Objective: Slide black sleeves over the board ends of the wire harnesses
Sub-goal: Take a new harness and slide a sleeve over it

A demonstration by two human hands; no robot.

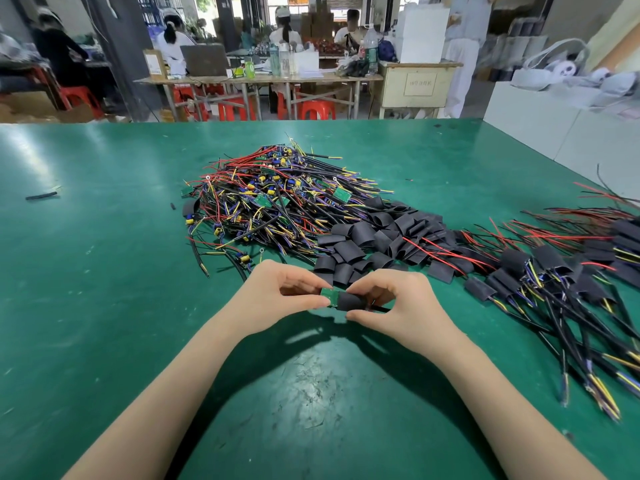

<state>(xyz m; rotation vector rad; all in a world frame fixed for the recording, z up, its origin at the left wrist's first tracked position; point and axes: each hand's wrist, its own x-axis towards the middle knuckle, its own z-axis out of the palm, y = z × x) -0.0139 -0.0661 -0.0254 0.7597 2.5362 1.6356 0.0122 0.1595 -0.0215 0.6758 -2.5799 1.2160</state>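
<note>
Nearest the camera, both hands meet just above the green table [104, 306]. The left hand [277, 296] pinches a small green board [329, 296] between thumb and forefinger, its other fingers curled behind. The right hand [391, 303] grips a black sleeve [353, 302] between thumb and fingertips; the sleeve covers the right part of the board, and the board's left end sticks out bare between the two hands. A black wire [381, 309] leaves the sleeve's right end and is hidden behind the right hand's fingers, so the rest of that harness cannot be traced.

Just beyond the hands lies a heap of loose black sleeves [377, 240], touching a big tangled pile of unsleeved harnesses [270, 202] with red, yellow, purple and black wires and green boards. To the right, a spread of sleeved harnesses [554, 282] runs to the frame edge, where it is cut off and blurred.

Far left on the table lies a stray black tube piece [41, 195]. Beyond the table, people sit at other tables among red stools [317, 109].
</note>
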